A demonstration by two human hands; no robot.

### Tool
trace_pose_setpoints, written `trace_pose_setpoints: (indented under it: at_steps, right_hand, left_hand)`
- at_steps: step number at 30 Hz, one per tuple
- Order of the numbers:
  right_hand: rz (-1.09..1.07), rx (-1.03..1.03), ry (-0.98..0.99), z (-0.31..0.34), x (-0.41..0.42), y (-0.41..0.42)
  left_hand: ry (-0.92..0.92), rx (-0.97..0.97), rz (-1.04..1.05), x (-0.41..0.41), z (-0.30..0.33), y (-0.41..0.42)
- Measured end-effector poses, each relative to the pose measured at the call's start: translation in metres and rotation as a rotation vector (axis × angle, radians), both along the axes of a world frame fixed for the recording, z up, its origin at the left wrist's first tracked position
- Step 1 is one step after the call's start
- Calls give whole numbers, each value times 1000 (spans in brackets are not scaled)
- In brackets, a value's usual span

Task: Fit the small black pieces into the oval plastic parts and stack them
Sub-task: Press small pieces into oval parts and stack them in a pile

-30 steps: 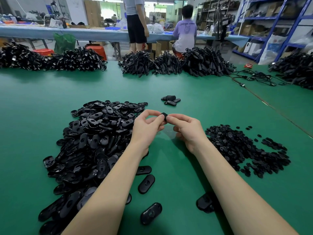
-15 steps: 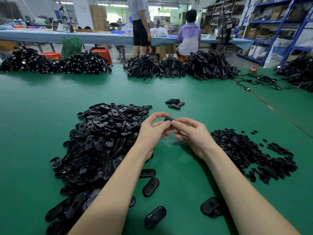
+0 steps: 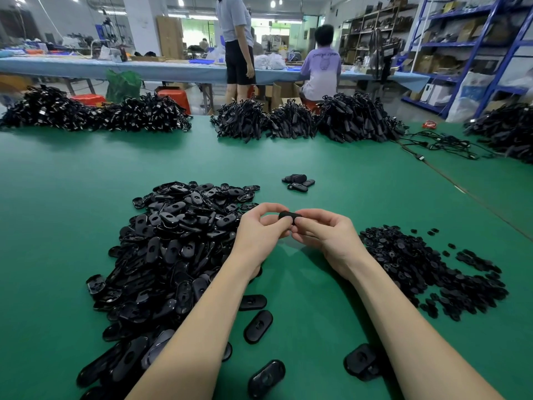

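My left hand (image 3: 261, 229) and my right hand (image 3: 326, 236) meet above the green table (image 3: 331, 284) and pinch one black oval part (image 3: 290, 217) between their fingertips. Whether a small piece sits in it is hidden by the fingers. A big heap of black oval parts (image 3: 170, 249) lies to the left of my left forearm. A flatter heap of small black pieces (image 3: 415, 264) spreads to the right of my right hand. Beyond my hands rests a short stack of oval parts (image 3: 297, 181).
Loose oval parts (image 3: 258, 326) lie near the front edge between my forearms, another (image 3: 360, 362) under my right forearm. Bundles of black cables (image 3: 291, 122) line the table's far edge. A loose cable (image 3: 438, 144) trails at far right. Two people stand and sit behind the table.
My hands stay together on the oval part, with the fingers shifting slightly around it. The camera has tilted a little, so everything sits lower in view.
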State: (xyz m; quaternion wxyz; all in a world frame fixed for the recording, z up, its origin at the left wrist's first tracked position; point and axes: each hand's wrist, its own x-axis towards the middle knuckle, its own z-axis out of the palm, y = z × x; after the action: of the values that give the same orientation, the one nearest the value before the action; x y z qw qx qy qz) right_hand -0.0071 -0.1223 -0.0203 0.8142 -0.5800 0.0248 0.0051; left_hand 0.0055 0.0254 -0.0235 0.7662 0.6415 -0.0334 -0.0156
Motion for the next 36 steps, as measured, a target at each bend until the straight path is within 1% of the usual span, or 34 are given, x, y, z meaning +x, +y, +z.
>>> trace_pose_setpoints:
  at_steps: [6, 10, 14, 19, 24, 29, 36]
  right_hand:
    - [-14, -117, -13, -2, 0, 2]
    - [-4, -149, -13, -3, 0, 0]
    - [-5, -167, -22, -3, 0, 1]
    - [9, -103, -18, -2, -1, -1]
    - [6, -124, -20, -3, -1, -1]
    - [-6, -171, -16, -5, 0, -1]
    - [-37, -255, -15, -4, -1, 2]
  left_hand:
    - [-4, 149, 36, -1, -1, 4]
    - [-3, 182, 36, 0, -2, 5]
    - [4, 181, 45, 0, -4, 5]
    - [14, 130, 23, 0, -4, 6]
    - [27, 106, 9, -1, -2, 7]
    - [38, 134, 6, -1, -3, 6]
    - [22, 206, 72, -1, -6, 3]
